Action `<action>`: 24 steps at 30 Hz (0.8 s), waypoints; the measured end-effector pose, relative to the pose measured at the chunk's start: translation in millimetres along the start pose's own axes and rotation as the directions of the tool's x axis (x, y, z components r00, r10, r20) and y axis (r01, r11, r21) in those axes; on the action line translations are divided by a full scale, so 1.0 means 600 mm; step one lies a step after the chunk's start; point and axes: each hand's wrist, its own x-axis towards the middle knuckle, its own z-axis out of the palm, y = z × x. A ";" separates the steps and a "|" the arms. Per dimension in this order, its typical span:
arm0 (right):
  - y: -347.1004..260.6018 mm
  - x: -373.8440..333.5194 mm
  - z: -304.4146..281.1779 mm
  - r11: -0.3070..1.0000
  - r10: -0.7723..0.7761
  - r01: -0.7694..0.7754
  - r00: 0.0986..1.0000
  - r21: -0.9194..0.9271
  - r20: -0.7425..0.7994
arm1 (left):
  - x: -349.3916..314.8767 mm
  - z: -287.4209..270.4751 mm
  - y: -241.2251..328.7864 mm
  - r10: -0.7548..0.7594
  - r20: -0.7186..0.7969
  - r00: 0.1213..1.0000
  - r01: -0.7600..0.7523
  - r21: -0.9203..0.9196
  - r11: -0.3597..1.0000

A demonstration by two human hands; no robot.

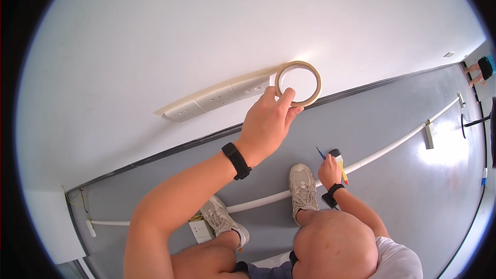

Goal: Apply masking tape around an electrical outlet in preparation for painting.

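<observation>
My left hand is raised at the wall, its fingers closed on a roll of masking tape. From the roll, a strip of tape runs left along the top edge of a row of white wall sockets. Lower down on the right, my right hand has its fingers closed around a slim blue tool with a dark pointed end; its exact kind is not clear. Beside these fingers is a paintbrush with dark bristles and a yellow handle with a red end.
A white conduit crosses the grey floor, passing by my shoes. A white socket box sits near my left foot, another farther right. Dark skirting edges the wall. Another person is at the far right.
</observation>
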 end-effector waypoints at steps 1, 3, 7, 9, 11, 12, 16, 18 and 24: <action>0.008 -0.003 0.005 1.000 -0.011 0.011 1.000 -0.016 0.018 | 0.001 -0.002 0.000 0.003 -0.003 1.000 -0.003 0.003 1.000; 0.014 -0.009 0.011 0.999 -0.022 0.023 0.999 -0.035 0.036 | 0.002 -0.004 -0.001 0.004 -0.008 1.000 -0.004 0.004 1.000; 0.027 -0.020 0.020 0.998 0.013 -0.008 0.997 -0.060 0.082 | 0.003 -0.001 -0.001 0.012 -0.002 1.000 -0.012 0.003 1.000; 0.018 -0.020 0.010 0.996 0.038 -0.031 0.995 -0.079 0.097 | 0.005 0.001 -0.002 0.004 0.011 1.000 -0.004 0.002 1.000; -0.055 -0.011 -0.064 0.959 0.064 -0.017 0.985 -0.283 0.157 | 0.003 -0.007 -0.006 0.023 -0.002 1.000 -0.023 0.028 0.999; -0.079 0.007 -0.100 0.977 -0.029 0.041 0.998 -0.209 0.063 | 0.007 -0.004 -0.004 0.029 -0.001 1.000 -0.029 0.019 0.999; -0.256 0.090 -0.280 0.818 -0.388 0.521 0.813 0.245 -0.434 | 0.006 -0.017 -0.003 0.000 0.042 0.999 -0.003 0.069 0.998; -0.329 0.121 -0.365 0.714 -0.458 0.662 0.687 0.226 -0.565 | 0.012 -0.025 -0.004 0.005 0.053 0.999 -0.011 0.097 0.995; -0.353 0.182 -0.405 0.684 -0.717 0.707 0.606 -0.180 -0.344 | 0.017 -0.045 -0.018 0.182 -0.056 0.982 -0.184 -0.050 0.982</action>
